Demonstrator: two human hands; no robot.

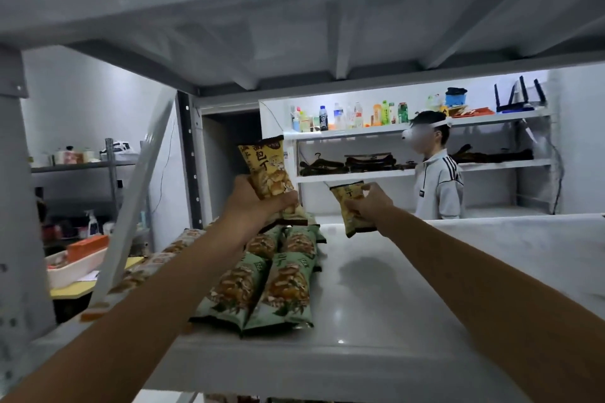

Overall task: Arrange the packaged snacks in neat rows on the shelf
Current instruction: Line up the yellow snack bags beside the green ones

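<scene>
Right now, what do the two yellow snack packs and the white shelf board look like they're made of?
The raised yellow pack and lower yellow pack: probably thin printed plastic film, glossy and crinkled. The white shelf board: smooth, semi-gloss, mirroring light spots; painted metal or laminate, can't tell which.

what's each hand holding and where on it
Left hand grips a yellow snack packet around its lower half; right hand grips a second yellow packet by its upper half.
</scene>
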